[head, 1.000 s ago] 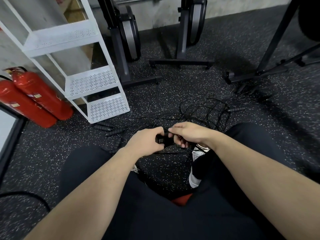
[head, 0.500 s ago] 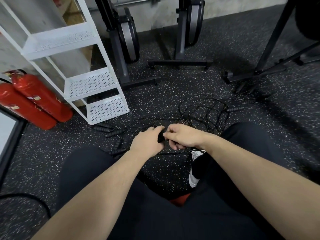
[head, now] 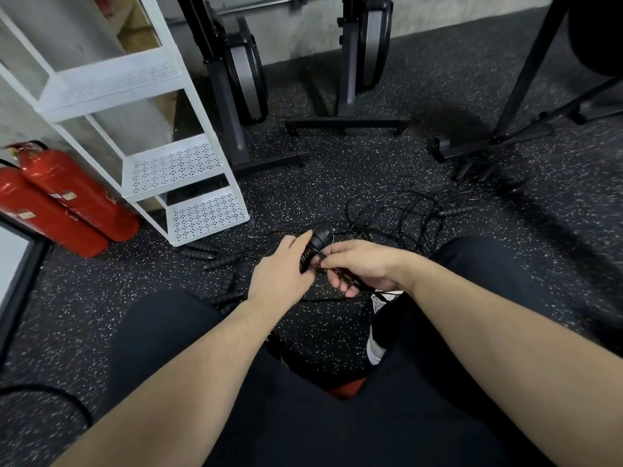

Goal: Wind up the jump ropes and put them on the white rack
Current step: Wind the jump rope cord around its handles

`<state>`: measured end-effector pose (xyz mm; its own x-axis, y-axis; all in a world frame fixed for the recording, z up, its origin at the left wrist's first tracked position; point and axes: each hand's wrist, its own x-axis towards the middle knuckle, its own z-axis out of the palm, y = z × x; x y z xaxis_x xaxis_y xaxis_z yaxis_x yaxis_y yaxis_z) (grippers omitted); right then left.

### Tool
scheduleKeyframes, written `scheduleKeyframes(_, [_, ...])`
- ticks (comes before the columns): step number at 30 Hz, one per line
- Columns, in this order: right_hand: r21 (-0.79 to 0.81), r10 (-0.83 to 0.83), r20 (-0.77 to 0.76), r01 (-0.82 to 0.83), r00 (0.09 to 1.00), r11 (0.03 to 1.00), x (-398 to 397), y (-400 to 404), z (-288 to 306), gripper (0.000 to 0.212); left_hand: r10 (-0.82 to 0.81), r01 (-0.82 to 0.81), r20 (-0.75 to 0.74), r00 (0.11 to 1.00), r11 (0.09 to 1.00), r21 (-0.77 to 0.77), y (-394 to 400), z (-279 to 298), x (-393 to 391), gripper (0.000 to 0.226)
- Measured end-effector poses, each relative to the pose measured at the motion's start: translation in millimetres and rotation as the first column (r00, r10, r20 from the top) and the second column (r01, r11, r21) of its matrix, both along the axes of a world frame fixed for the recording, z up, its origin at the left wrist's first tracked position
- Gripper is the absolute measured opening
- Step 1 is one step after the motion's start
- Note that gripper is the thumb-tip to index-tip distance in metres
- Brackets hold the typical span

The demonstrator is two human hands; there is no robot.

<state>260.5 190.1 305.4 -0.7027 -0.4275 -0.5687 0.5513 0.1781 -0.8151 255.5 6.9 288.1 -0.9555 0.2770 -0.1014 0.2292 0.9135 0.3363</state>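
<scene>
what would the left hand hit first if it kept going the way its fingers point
Probably the tangle of loose cords on the floor just past the handles the left hand holds; the black machine base lies beyond. Depth is hard to judge.

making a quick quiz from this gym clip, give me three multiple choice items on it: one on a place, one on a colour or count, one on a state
1. Where do the extinguishers lie?
A. left of the rack
B. right of the rack
C. on the rack

2. How many extinguishers show?
A. one
B. two
C. four

3. What does the left hand do?
A. rests flat on the floor
B. hangs idle
C. grips a rope handle

Key: 1 A, they lie on the floor left of the rack. 2 B, two red cylinders lie side by side. 3 C, its fingers curl round the handle while the right hand pinches the cord.
</scene>
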Motion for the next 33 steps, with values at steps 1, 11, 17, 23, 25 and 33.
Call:
scheduleKeyframes(1, [0.01,-0.001,-0.008,0.001,1.0,1.0,0,0,0,0.013,0.016,-0.016,0.013,1.0,1.0,0.015,1,-1,0,0.063])
scheduleKeyframes(11, [0.186,0.216,-0.205,-0.178,0.955,0.966,4,-16,-5,0.006,0.071,-0.085,0.169,0.983,0.993,0.079,-1,-7,-2,0.059])
scheduleKeyframes(17, [0.428,0.226,-0.29,-0.085,0.93,0.9,-4,-14,-1,0.018,0.111,-0.191,0.257,0.96,0.931,0.311,-1,-7,-8,0.056])
scheduleKeyframes(23, [0.552,0.278,-0.244,-0.102,0.929,0.827,-7,-14,-6,0.037,0.125,-0.292,0.368,0.921,0.849,0.44,2,-9,-7,0.061])
scheduleKeyframes(25, [0.601,0.343,-0.213,-0.154,0.915,0.784,-6,-10,-4,0.043,0.133,-0.363,0.422,0.897,0.766,0.531,0,-9,-8,0.059])
scheduleKeyframes(33, [0.541,0.286,-0.302,-0.083,0.91,0.837,-3,-7,-1,0.038,-0.066,-0.731,0.751,0.657,0.187,0.656,-13,1,-16,0.038])
